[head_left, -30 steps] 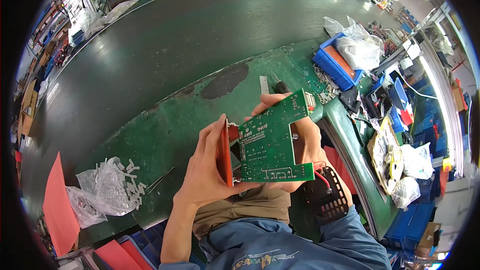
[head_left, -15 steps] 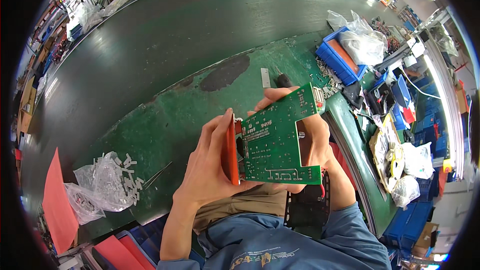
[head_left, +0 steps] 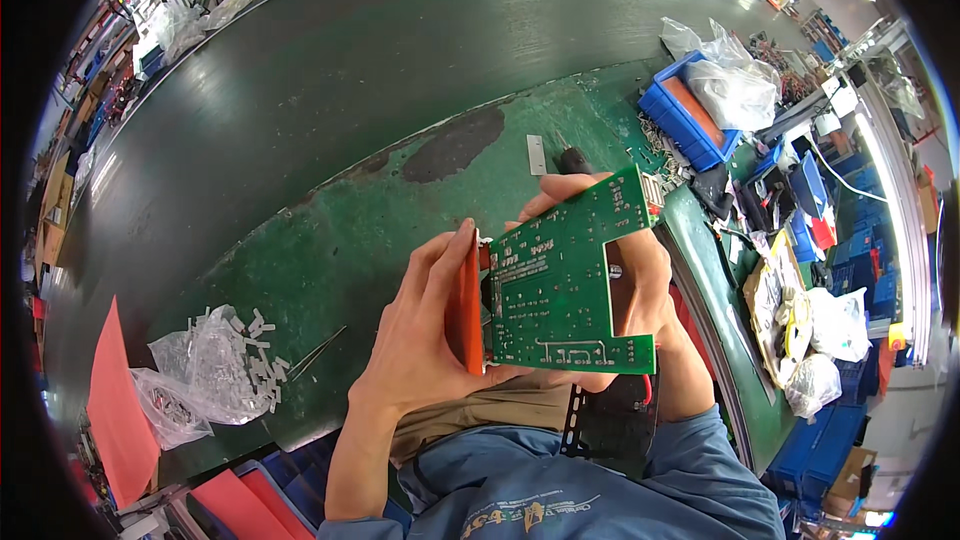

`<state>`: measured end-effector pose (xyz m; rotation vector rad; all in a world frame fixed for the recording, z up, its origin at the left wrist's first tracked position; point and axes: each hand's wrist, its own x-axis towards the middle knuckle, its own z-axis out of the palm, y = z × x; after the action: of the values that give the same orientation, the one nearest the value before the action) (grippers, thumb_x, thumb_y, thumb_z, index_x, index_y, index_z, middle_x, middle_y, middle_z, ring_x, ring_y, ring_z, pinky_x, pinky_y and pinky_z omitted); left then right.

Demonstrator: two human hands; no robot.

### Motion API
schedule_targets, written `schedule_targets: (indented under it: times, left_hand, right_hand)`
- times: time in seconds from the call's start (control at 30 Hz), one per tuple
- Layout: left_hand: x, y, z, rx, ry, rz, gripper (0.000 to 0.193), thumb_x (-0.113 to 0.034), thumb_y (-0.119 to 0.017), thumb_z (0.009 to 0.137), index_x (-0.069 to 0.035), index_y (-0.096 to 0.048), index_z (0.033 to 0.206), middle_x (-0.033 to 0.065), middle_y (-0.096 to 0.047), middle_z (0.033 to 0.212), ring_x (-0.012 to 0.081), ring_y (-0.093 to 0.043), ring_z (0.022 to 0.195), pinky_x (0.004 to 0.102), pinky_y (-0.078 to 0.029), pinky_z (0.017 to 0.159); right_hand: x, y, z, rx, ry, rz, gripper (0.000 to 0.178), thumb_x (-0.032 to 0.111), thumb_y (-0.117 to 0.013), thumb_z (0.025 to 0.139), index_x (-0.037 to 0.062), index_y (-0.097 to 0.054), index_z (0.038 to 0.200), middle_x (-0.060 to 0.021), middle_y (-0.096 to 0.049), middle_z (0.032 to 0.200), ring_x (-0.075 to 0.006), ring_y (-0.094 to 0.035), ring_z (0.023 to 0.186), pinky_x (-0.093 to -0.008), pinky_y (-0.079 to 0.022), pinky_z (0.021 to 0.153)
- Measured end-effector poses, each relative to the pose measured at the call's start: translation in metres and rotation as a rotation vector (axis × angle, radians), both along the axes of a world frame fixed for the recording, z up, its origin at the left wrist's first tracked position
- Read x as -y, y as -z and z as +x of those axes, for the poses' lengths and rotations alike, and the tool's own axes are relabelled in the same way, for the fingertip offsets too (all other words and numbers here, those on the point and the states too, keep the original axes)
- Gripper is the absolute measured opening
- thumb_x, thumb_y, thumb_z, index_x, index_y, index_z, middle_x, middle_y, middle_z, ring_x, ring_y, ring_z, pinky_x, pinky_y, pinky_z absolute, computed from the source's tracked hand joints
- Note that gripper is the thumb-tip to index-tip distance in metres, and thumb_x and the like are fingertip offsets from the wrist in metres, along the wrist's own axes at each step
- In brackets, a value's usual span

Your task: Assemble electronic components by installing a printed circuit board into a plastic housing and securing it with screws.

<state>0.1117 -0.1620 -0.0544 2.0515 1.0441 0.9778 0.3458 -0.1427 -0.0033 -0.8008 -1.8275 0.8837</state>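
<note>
- Left hand (head_left: 408, 335): partly curled around the orange panel (head_left: 463, 315), palm against its outer face, fingertips at its upper edge and thumb under its lower end.
- Right hand (head_left: 648, 285): curled around the green circuit board (head_left: 555, 290) from behind, fingers at the upper edge, part of the hand visible through the notch in the board's right side.
- Circuit board: held above the near edge of the green surface (head_left: 330, 285), in front of the person's body, soldered face toward the camera, tilted.
- Orange panel: stands nearly edge-on to the camera, just beside the board's left edge; contact between the two cannot be determined.
- Red wire (head_left: 648, 395): hangs below the board's lower right corner, near a black slotted part (head_left: 572, 420) that is mostly hidden.
- Surface, beyond the board: flat metal strip (head_left: 536, 154) beside a dark handle (head_left: 572, 160).
- Surface, left: tweezers (head_left: 318, 352) beside a clear bag (head_left: 200, 365) with small pale pieces spilling out.
- Surface, far right: blue bin (head_left: 672, 130).
</note>
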Motion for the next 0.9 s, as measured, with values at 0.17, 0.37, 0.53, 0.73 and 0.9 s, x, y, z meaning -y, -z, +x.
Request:
schedule_targets:
  times: [0.17,0.37,0.53,0.73,0.9]
  left_hand:
    - [-0.008,0.004,-0.005,0.022,0.013,0.041,0.129,-0.041,-0.099,0.056,-0.011,-0.031,0.162,0.016,-0.047,0.149,0.0396,-0.058,0.127,0.0472,-0.056,0.099]
    - [-0.008,0.004,-0.006,0.039,0.037,-0.008,0.13,-0.043,-0.099,0.055,-0.012,-0.032,0.162,0.0146,-0.047,0.15,0.038,-0.059,0.126,0.0477,-0.055,0.1]
    - [-0.007,0.005,-0.006,0.044,0.056,0.003,0.129,-0.044,-0.099,0.056,-0.014,-0.032,0.162,0.0138,-0.048,0.149,0.0381,-0.06,0.126,0.0478,-0.056,0.098]
    - [-0.008,0.004,-0.008,0.077,0.078,-0.033,0.127,-0.044,-0.099,0.057,-0.014,-0.033,0.161,0.0136,-0.047,0.149,0.0381,-0.06,0.127,0.0482,-0.057,0.097]
    - [-0.004,-0.003,-0.008,0.009,0.024,0.036,0.121,-0.039,-0.097,0.06,-0.009,-0.036,0.159,0.0167,-0.048,0.153,0.0384,-0.059,0.129,0.047,-0.055,0.102]
  right_hand:
    - [-0.008,0.005,0.003,0.049,-0.004,0.114,0.126,0.057,-0.097,0.054,-0.0037,-0.043,0.15,-0.0152,-0.059,0.131,-0.024,-0.061,0.12,-0.039,-0.051,0.101]
    - [0.001,0.004,-0.004,0.04,0.066,0.095,0.113,0.034,-0.095,0.055,-0.0011,-0.045,0.15,-0.0138,-0.064,0.131,-0.0256,-0.065,0.117,-0.038,-0.053,0.09]
    - [0.003,0.006,-0.001,0.06,0.062,0.094,0.114,0.034,-0.096,0.055,-0.0003,-0.044,0.151,-0.0135,-0.063,0.132,-0.0245,-0.065,0.117,-0.0375,-0.054,0.087]
    - [0.006,0.004,-0.009,0.015,0.066,0.104,0.116,0.034,-0.098,0.057,-0.0009,-0.042,0.152,-0.0139,-0.063,0.131,-0.0243,-0.064,0.119,-0.0377,-0.055,0.09]
    - [0.006,0.01,-0.018,-0.084,0.048,0.04,0.12,0.035,-0.099,0.059,-0.002,-0.037,0.155,-0.0163,-0.06,0.135,-0.0274,-0.063,0.126,-0.0381,-0.055,0.097]
